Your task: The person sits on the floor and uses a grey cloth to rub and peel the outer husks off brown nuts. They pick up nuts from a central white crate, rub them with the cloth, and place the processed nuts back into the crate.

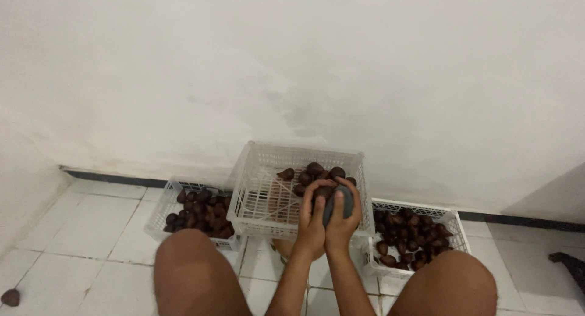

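Your left hand (pixel 311 221) is pinching a brown fruit (pixel 323 191), your right hand (pixel 341 215) fingers are wrapping a grey tool (pixel 337 207); the middle crate (pixel 262 188) is holding few fruits.

Seated on the white tiled floor (pixel 91 230) facing a white wall (pixel 304 66), the person has both knees up at the near edge. Between them, the left hand (pixel 311 221) and right hand (pixel 341 215) are pressed together over the middle white crate (pixel 262 170), the left curled round a dark brown scaly fruit (pixel 323 192), the right gripping a grey rounded object (pixel 340 205) just beside it. More brown fruit lies at the far right of that crate. A lower crate (pixel 161 209) on the left is heaped with the same fruit, and so is the right crate (pixel 451 221). One loose fruit (pixel 10 297) sits far left on the tiles.
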